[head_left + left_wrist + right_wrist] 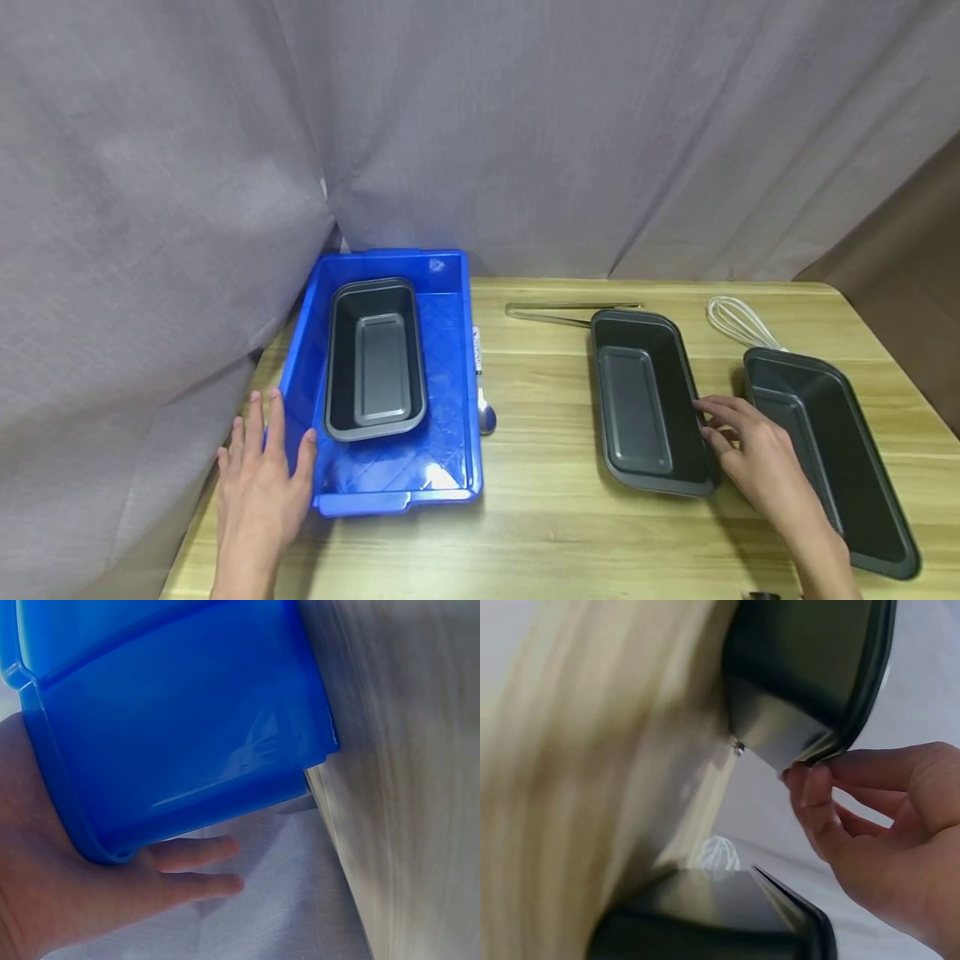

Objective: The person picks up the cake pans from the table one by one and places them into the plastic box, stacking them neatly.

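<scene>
In the head view, my right hand (765, 454) pinches the right rim of a dark loaf pan (633, 408), thumb and fingertips at the edge. The right wrist view shows the same grip on the pan's rim (846, 735). My left hand (258, 492) lies along the left side of a blue plastic bin (444, 358), its fingers extended. From the left wrist, the bin's wall (180, 735) sits against that hand, and some fingers are hidden behind it. Inside the bin is another dark loaf pan (381, 367).
A third loaf pan (847, 450) stands at the right, with a white whisk (738, 321) behind it. Metal tongs (570, 305) lie at the back, partly covered by the middle pan. A spoon (487, 418) is beside the bin. Grey curtains (555, 142) border the wooden table (540, 533).
</scene>
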Tool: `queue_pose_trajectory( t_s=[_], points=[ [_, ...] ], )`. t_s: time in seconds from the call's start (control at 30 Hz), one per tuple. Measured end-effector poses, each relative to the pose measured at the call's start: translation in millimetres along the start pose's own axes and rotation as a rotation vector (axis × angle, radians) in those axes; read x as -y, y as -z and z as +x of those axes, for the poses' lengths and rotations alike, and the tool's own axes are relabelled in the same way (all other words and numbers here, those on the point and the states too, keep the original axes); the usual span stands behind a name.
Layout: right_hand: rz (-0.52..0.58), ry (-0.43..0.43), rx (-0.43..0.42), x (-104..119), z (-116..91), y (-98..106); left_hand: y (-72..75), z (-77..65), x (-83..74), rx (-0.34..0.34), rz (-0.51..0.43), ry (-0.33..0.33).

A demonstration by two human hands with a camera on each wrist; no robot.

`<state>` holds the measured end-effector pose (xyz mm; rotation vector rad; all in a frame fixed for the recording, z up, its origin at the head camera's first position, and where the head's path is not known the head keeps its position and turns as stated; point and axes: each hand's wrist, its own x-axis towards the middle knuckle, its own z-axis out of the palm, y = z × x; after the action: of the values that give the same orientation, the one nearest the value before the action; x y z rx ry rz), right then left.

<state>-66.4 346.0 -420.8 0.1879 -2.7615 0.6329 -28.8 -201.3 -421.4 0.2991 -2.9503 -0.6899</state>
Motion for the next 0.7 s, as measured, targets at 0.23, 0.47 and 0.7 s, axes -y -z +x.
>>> queue_pose_trajectory(
  t_s=[0.23,0.47,0.7],
  points=[
    [0.088,-0.018,0.006,-4.8,-15.5,-9.6,-1.0,0.0,-0.8,-0.014,-0.006,-0.006],
    [0.127,-0.130,0.251,2.3,-40.0,-8.4,0.4,-0.2,-3.2,-0.011,0.013,-0.002],
    [0.404,-0.296,0.393,5.1,-43.6,-15.1,1.8,0.7,-3.5,0.014,0.017,0.015]
  ],
)
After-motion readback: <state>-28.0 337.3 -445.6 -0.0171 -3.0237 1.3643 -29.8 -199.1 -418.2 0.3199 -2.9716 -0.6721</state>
